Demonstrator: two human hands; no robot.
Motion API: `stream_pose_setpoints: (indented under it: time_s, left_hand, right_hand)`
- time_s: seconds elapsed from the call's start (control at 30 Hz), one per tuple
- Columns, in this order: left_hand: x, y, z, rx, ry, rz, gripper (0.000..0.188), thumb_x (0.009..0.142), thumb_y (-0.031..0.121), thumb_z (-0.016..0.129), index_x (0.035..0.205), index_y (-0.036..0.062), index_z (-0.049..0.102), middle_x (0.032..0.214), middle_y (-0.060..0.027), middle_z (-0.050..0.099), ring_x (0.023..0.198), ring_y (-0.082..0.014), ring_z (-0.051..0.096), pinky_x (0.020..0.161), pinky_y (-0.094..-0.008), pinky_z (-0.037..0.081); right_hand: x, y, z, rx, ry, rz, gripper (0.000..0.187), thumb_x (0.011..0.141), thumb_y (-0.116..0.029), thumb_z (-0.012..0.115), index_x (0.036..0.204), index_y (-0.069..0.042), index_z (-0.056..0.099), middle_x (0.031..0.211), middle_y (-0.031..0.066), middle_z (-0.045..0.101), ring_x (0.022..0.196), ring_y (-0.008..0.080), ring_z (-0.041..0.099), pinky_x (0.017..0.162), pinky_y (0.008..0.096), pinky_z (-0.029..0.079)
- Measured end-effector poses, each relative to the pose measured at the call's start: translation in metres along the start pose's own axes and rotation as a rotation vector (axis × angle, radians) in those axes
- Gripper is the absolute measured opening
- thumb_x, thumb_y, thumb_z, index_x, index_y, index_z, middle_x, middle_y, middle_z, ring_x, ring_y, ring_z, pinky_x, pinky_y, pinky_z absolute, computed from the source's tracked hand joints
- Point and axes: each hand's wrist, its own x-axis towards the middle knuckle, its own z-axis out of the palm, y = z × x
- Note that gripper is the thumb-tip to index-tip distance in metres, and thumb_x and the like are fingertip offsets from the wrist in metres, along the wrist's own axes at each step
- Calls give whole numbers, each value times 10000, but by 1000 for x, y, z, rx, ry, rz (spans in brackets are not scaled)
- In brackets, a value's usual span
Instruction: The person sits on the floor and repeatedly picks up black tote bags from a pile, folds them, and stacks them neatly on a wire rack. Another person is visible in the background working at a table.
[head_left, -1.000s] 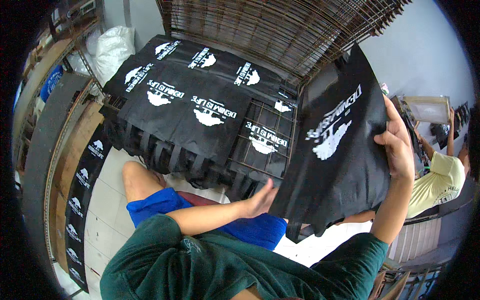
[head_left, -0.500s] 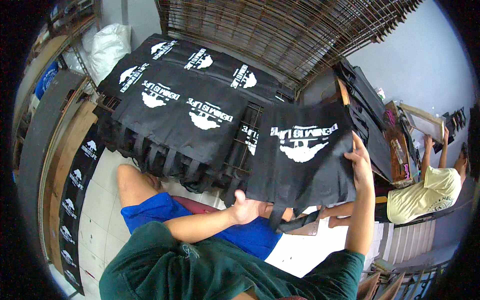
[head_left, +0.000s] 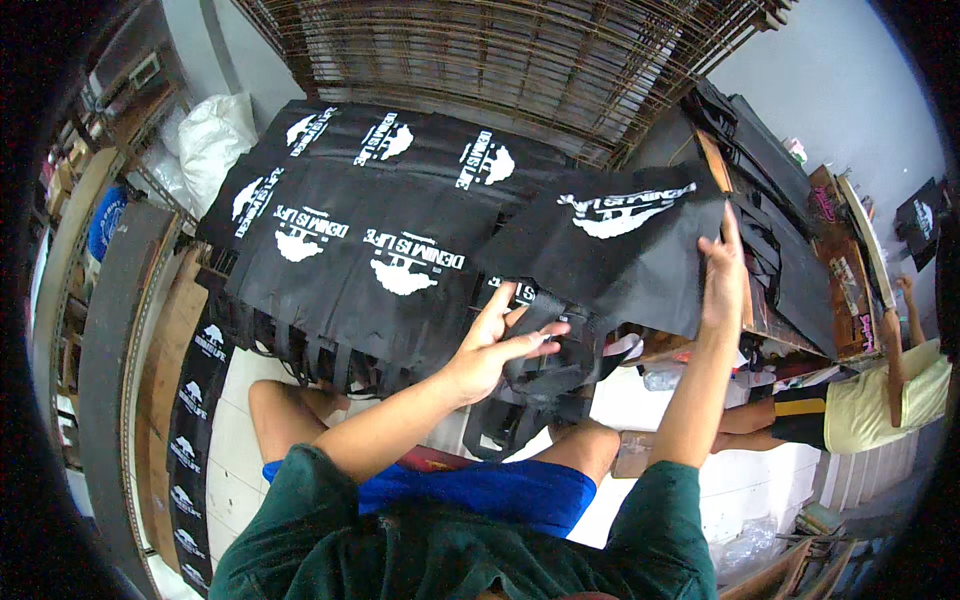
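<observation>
A: Where is the black bag [head_left: 650,275] that the right hand [head_left: 722,275] has?

B: It is raised above the lower things, toward two o'clock from the middle of the view. Its white print [head_left: 615,220] is near the far edge.

A: And how are the fingers of this right hand?

B: They are closed on the bag, at its three o'clock edge.

A: What about the left hand [head_left: 485,355]?

B: Its fingers are spread wide, near the eight o'clock side of the bag. Some black straps [head_left: 550,375] hang just beside it. Whether the fingertips touch the cloth, I cannot tell.

A: Which things are around?

B: Toward ten o'clock, other black bags [head_left: 340,280] with white prints lie in rows. Farther in this direction is a white sack [head_left: 215,140]. A wire rack [head_left: 480,70] is at twelve o'clock.

A: Is somebody else there?

B: Yes, a co-worker [head_left: 885,405] in a yellow shirt, between three and four o'clock, well apart from both hands
</observation>
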Motion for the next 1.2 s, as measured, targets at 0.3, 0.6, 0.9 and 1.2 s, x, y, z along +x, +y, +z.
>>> stream_pose_setpoints:
  time_s: [0.3, 0.6, 0.9, 1.2]
  left_hand:
    - [108, -99, -91, 186, 468, -408, 295, 825, 5, 544, 1106, 85, 508, 996, -20, 587, 877, -150, 562, 816, -376, 455]
    - [108, -118, -116, -155, 520, -428, 242, 865, 164, 576, 1088, 85, 524, 1004, -56, 593, 936, -176, 571, 891, -386, 464]
    - [123, -112, -104, -103, 672, -352, 257, 813, 287, 672, 922, 116, 514, 919, -52, 601, 855, -169, 583, 756, -310, 510]
    - [105, -121, -97, -90, 675, -387, 329, 821, 320, 657, 978, 147, 425, 940, -97, 586, 858, -242, 618, 672, -291, 522]
  right_hand:
    - [50, 274, -106, -261, 277, 439, 672, 794, 76, 468, 1408, -118, 274, 1237, 143, 493, 1094, 235, 476, 960, 315, 329]
    - [72, 287, -89, -409, 297, 367, 544, 778, 74, 498, 1297, -87, 466, 1277, 161, 478, 1153, 246, 451, 969, 318, 328]
    - [94, 312, -88, -402, 328, 367, 487, 816, 36, 498, 1295, -39, 457, 1289, 168, 479, 1192, 256, 451, 1003, 330, 322]
    - [54, 247, -55, -957, 217, -166, 432, 750, -63, 587, 1180, -84, 546, 1164, 162, 521, 1088, 306, 481, 959, 377, 365]
